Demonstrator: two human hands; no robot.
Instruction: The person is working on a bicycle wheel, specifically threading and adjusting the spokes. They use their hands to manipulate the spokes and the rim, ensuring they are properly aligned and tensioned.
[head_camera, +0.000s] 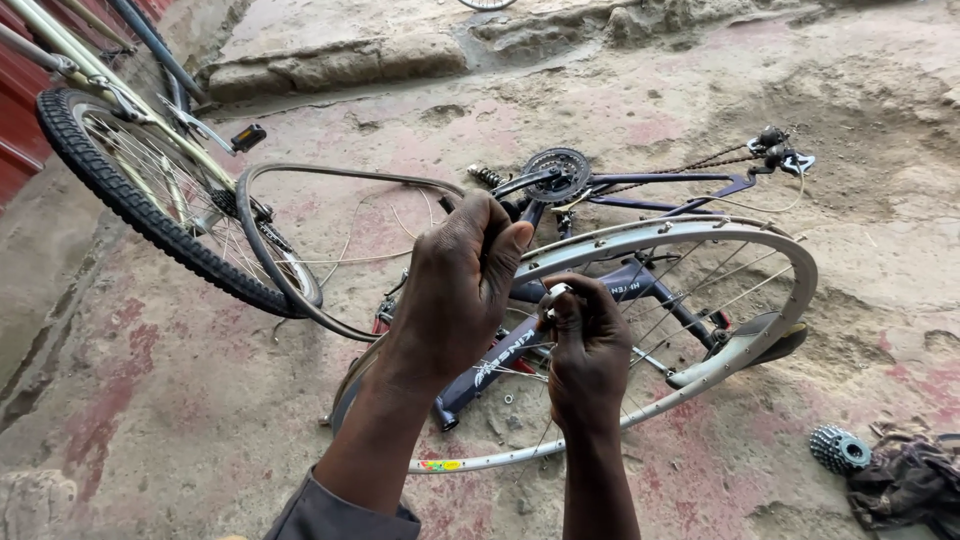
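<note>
At centre frame, the left hand (455, 290) is clamping the bare rim (700, 245) while the right hand (588, 350) is pinching a small metal tool (556, 293) at its spokes (700, 290), tyre (300, 240) already lying off at left.

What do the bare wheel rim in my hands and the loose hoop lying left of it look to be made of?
Silver spoked wheel rim: looks like bare metal, with a dull pale sheen and thin wire spokes. Thin dark hoop: probably rubber or a worn tyre bead, matte and slightly wavy; not certain.

The bare wheel rim (690, 300) lies over the bicycle frame (640, 190); another bicycle (150, 190) stands at ten o'clock, a sprocket cluster (838, 449) at four.
</note>
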